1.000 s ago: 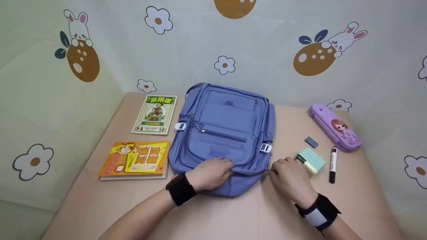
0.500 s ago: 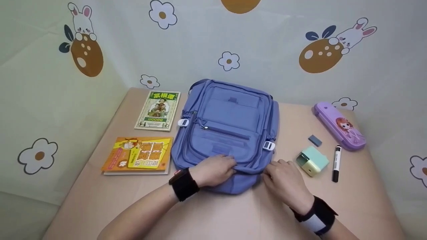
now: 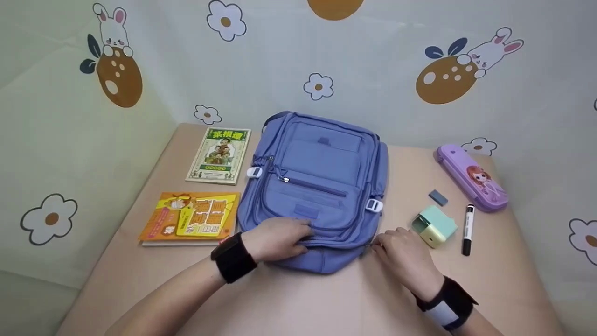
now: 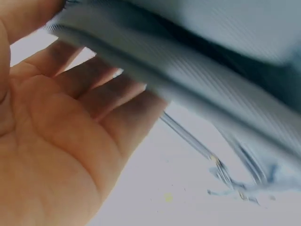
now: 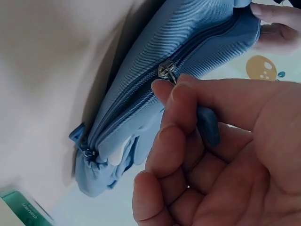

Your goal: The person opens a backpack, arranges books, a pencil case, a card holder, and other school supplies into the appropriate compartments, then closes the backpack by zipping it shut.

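Note:
A blue backpack lies on the table with its front pockets upward. At its lower edge my left hand grips the fabric. The left wrist view has those fingers behind the padded edge and the thumb at its upper side. By the bag's lower right corner, my right hand pinches a zipper pull. Up close in the right wrist view, thumb and fingertips hold the small metal ring below the zipper slider. The blue pull tab hangs inside the curled fingers. A second zipper pull hangs farther along the track.
Left of the bag lie a green book and an orange book. At right are a mint pencil sharpener, a dark eraser, a marker and a purple pencil case. A patterned curtain stands behind.
My left hand has shifted left along the backpack's lower edge, its thumb now apart from the fingers. The right hand stays near the lower right corner, moving only slightly.

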The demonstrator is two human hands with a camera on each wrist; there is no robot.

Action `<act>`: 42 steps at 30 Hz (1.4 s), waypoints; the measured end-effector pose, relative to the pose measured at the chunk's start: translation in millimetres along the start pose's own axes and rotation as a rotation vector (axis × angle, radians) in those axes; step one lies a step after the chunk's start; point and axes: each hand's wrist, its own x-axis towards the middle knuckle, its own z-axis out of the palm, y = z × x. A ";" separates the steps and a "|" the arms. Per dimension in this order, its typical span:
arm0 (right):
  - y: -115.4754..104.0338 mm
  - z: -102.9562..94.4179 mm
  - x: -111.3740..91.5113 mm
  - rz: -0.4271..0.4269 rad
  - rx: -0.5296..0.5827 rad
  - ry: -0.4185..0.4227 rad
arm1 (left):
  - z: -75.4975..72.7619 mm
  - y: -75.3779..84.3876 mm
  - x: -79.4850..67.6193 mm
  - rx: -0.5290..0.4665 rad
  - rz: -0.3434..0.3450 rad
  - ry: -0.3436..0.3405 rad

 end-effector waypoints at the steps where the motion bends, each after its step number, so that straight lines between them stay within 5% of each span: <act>1: 0.8 0.5 0.1 0.004 0.003 -0.006 | -1.7 -2.6 -2.6 0.002 -0.002 0.010; 21: -12.8 0.7 -0.7 0.059 0.029 -0.036 | -3.5 -5.4 4.8 -0.032 -0.099 0.027; 33: -34.2 1.7 4.4 -0.028 0.067 0.025 | 4.9 13.8 17.2 -0.040 -0.091 0.061; 42: -33.9 -0.5 1.9 -0.024 0.063 0.014 | -1.0 5.0 6.4 -0.080 -0.041 0.062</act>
